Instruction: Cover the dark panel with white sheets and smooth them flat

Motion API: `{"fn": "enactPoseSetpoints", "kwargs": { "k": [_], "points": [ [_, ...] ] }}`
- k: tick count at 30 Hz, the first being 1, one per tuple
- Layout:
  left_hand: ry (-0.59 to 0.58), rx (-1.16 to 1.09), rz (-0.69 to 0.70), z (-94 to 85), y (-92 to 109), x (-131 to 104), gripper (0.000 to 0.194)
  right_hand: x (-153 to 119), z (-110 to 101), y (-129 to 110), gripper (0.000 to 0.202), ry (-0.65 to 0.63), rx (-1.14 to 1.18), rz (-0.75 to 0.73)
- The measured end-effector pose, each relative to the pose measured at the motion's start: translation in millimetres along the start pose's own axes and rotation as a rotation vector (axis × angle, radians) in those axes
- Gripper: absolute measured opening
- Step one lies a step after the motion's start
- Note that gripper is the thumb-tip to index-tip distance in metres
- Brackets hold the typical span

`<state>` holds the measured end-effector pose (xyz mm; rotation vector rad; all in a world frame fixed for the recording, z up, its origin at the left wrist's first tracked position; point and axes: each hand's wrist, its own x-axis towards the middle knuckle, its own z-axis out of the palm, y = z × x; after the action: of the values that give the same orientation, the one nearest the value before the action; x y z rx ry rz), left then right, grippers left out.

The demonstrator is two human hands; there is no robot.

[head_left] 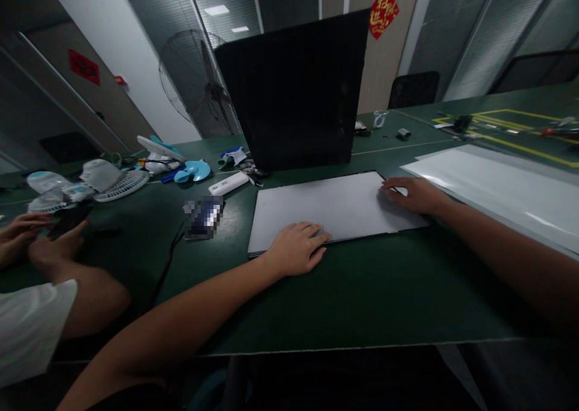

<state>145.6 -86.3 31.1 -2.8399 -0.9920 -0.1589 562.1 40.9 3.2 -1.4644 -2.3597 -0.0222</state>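
Observation:
A white rectangular sheet (316, 203) lies over a flat panel with a thin dark frame on the green table in front of me. My left hand (298, 247) rests palm down on its front edge, fingers stretched out and slightly apart. Over the far right part of the panel is my right hand (414, 194), thumb and fingers drawn together near the frame's edge. A dark thin line shows between those fingers; what it is I cannot make out. Behind the panel stands a large black screen-like board (298, 91), tilted slightly.
Large glossy white sheets (506, 185) lie to the right. A white power-bank-like block (228, 183) and a blurred-out device (204, 217) sit to the left, with fan parts (108, 179) beyond. A person's hands (58, 236) hold a phone (70, 219) at far left.

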Motion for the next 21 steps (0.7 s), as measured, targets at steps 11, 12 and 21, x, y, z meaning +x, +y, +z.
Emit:
{"fn": "enactPoseSetpoints", "kwargs": {
  "k": [11,12,21],
  "points": [
    [0.050,-0.061,-0.018,2.6,-3,-1,0.043,-1,-8,-1,0.043,-0.091,-0.100,0.077],
    [0.048,-0.075,-0.020,2.8,-3,-1,0.043,-1,-11,-1,0.044,-0.098,-0.128,0.124],
    [0.092,-0.141,-0.067,7.4,-8,-1,0.048,-27,-29,63,0.068,0.077,-0.411,0.511]
  ]
}}
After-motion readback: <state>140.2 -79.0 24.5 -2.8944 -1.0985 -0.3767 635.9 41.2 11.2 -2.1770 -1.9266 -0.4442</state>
